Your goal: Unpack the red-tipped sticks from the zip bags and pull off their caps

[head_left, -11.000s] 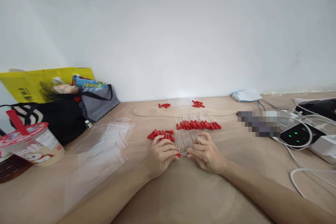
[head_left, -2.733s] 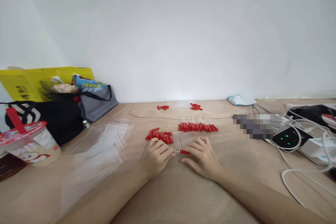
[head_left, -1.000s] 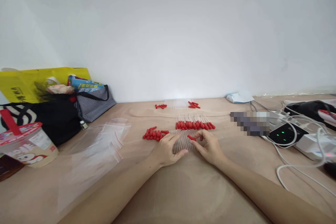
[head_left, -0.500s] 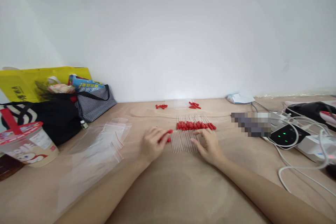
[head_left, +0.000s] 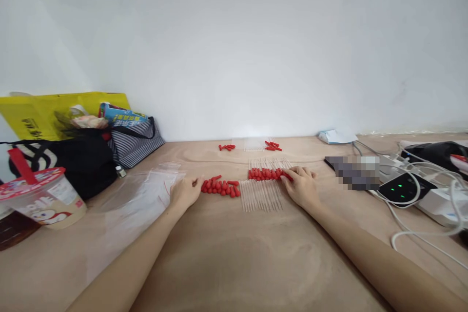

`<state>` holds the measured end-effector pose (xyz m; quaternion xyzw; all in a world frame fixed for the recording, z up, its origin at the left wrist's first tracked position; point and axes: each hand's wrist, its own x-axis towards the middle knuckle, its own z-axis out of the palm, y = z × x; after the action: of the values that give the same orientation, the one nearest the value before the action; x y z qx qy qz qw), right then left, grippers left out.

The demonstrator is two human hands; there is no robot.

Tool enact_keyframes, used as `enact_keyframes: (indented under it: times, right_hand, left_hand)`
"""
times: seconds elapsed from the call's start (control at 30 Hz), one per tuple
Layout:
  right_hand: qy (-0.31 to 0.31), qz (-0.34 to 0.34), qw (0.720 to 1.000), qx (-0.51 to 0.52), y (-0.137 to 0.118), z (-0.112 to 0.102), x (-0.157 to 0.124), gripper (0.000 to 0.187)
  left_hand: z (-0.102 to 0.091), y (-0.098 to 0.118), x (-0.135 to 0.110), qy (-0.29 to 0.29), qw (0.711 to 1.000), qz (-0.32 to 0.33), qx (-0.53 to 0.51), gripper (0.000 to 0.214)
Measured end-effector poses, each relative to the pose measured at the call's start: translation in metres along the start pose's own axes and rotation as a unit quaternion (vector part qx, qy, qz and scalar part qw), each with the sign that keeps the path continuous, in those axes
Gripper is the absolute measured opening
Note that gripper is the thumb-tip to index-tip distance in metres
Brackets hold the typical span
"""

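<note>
Lining-up step, I reckon: right hand (head_left: 302, 186) at the right end of the far thin clear red-bulbed tubes (head_left: 265, 174), left hand (head_left: 185, 192) curled beside loose red rubbery bulbs (head_left: 221, 186); can't tell grips. Next probably wants gentle nudging.

1 head-worn view, forward and down over the table (head_left: 234, 263) toward the wall (head_left: 234, 48)

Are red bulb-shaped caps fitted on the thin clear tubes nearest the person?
No: these clear tubes lie bare, loose red caps beside them.
</note>
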<state>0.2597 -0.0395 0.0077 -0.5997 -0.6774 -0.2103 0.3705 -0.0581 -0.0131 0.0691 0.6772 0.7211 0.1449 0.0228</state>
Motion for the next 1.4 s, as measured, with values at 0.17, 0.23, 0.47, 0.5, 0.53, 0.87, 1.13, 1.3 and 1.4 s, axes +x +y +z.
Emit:
enact_keyframes:
  times: [0.17,0.23,0.47,0.5,0.53,0.87,1.13,1.3,1.4]
  right_hand:
    - [0.031,0.016,0.999,-0.009,0.003,0.002,-0.002,0.021]
    - [0.062,0.043,0.997,-0.003,0.002,0.000,-0.002,0.024]
    - [0.090,0.079,0.980,0.159,-0.023,-0.022,-0.012,0.027]
    - [0.077,0.067,0.977,0.186,-0.029,-0.027,-0.015,0.025]
    - [0.070,0.054,0.975,0.205,-0.035,-0.031,-0.018,0.022]
    - [-0.023,-0.102,0.955,0.276,-0.066,-0.050,-0.026,0.018]
    - [-0.099,-0.141,0.939,0.297,-0.066,-0.043,-0.025,0.016]
    - [-0.117,-0.143,0.939,0.289,-0.070,-0.045,-0.024,0.010]
    - [-0.120,-0.139,0.951,0.249,-0.073,-0.045,-0.023,0.010]
  left_hand:
    - [0.003,-0.008,0.006,0.004,1.000,-0.012,-0.015,0.042]
    - [0.004,-0.010,0.007,0.020,1.000,-0.010,-0.018,0.039]
    - [0.011,0.007,-0.019,0.193,0.973,0.113,-0.061,0.025]
    - [0.013,0.011,-0.026,0.223,0.956,0.176,-0.076,0.023]
    - [0.015,0.016,-0.034,0.236,0.939,0.236,-0.087,0.021]
    - [0.026,0.038,-0.066,0.225,0.854,0.460,-0.093,0.040]
    - [0.022,0.038,-0.066,0.287,0.835,0.467,-0.046,0.017]
    - [0.028,0.041,-0.064,0.226,0.823,0.519,-0.052,0.018]
    - [0.031,0.041,-0.063,0.218,0.825,0.519,-0.052,0.020]
